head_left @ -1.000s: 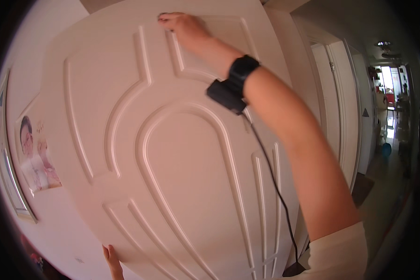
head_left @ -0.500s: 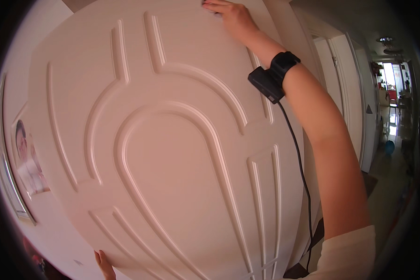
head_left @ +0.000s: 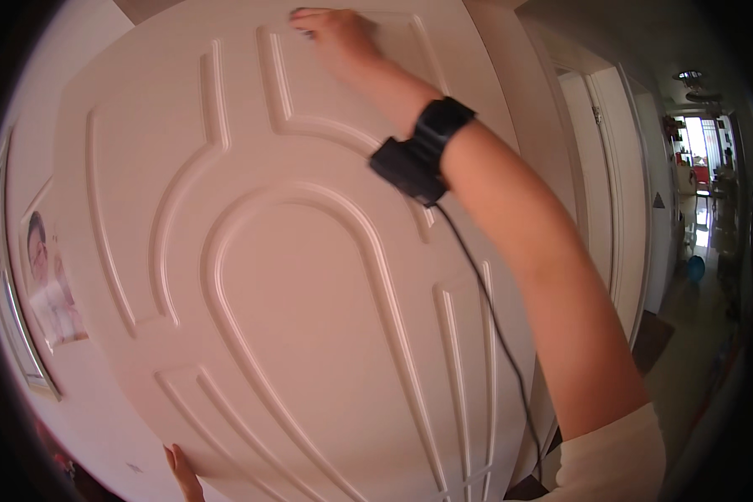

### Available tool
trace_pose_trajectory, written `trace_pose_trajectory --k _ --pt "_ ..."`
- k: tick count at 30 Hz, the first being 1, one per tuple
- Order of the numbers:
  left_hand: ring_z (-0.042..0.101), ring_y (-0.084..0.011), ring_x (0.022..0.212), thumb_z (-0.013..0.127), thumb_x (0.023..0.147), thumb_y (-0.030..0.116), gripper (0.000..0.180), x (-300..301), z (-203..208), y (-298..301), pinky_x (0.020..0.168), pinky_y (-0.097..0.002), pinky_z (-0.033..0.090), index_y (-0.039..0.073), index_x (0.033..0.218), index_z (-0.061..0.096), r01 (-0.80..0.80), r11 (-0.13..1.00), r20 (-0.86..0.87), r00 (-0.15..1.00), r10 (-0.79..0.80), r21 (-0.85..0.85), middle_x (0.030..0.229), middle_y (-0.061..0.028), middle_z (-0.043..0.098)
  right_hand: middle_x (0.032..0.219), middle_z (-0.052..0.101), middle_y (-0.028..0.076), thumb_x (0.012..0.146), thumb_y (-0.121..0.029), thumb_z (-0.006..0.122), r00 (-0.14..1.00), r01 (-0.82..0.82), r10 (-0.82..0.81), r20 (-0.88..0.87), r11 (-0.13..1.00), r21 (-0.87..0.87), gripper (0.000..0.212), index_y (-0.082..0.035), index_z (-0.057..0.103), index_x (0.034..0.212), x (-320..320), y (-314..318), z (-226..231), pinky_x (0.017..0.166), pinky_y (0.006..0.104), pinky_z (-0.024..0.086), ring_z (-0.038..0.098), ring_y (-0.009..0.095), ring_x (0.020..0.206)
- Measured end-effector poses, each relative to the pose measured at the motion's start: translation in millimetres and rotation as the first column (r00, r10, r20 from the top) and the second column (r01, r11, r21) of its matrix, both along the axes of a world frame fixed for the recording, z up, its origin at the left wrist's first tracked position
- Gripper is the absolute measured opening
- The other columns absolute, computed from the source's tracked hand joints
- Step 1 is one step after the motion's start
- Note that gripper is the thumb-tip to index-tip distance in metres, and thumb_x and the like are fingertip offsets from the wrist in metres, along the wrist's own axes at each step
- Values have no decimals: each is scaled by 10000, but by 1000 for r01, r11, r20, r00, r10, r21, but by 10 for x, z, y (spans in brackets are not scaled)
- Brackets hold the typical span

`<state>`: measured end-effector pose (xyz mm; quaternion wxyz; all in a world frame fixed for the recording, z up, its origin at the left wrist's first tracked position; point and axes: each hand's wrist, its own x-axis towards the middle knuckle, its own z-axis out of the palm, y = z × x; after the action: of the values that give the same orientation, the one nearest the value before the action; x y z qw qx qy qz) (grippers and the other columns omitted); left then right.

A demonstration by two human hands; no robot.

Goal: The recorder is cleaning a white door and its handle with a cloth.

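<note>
A large pale door point(head_left: 301, 251) with raised curved moulding fills most of the view. High on its face, my right hand point(head_left: 336, 38) is closed and pressed against the panel. A small grey-white bit of something shows under its fingers, too hidden to name. Down at the door's lower left edge, my left hand point(head_left: 184, 474) grips the edge; two fingers show and the rest lies out of sight. Strapped to my right wrist is a black box-shaped device point(head_left: 412, 167), from which a black cable point(head_left: 494, 314) hangs along the door.
On the left wall are a picture of a person point(head_left: 52, 280) and a framed panel point(head_left: 21, 326). To the right stand a white door frame point(head_left: 615, 167) and a long hallway with a shiny floor point(head_left: 686, 360). A blue round object point(head_left: 696, 268) sits far down it.
My right hand has slid left and slightly down across the upper door, bringing the wrist device and cable along. My left hand stays at the lower left edge.
</note>
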<state>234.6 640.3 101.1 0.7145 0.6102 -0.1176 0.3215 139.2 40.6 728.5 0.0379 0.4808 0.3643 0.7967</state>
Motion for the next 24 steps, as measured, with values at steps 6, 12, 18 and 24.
trace_pose_trajectory --k 6,12,18,24 --pt "328 -254 1364 429 1036 234 543 62 -133 161 1131 -368 275 21 1505 255 -79 972 -63 994 95 220 1502 -145 340 1118 692 83 791 85 513 998 56 -56 -3 997 -46 358 -69 695 1058 -56 180 -177 857 356 546 674 306 960" --pt "423 -206 1286 465 1031 310 556 -247 320 -350 1092 -334 313 24 1484 316 53 999 -3 999 -53 -6 1433 -108 446 1113 698 81 779 117 475 991 36 -15 -131 986 163 402 -68 692 1062 -354 -894 -326 834 333 544 687 265 943" --pt "399 -208 1315 452 1032 313 561 -330 430 -514 1100 -331 301 22 1488 303 48 999 7 999 -48 -4 1450 -109 429 1072 696 120 830 67 472 990 140 -115 -82 885 444 406 -152 691 1092 -339 -970 -299 843 340 533 672 309 960" --pt "409 -195 1298 448 1035 285 543 -159 164 -269 1094 -319 306 20 1487 308 75 997 -12 997 -76 -23 1436 -100 441 1056 705 98 792 45 541 1000 7 -2 -31 988 156 302 -99 714 993 -43 108 -65 855 367 535 676 306 948"
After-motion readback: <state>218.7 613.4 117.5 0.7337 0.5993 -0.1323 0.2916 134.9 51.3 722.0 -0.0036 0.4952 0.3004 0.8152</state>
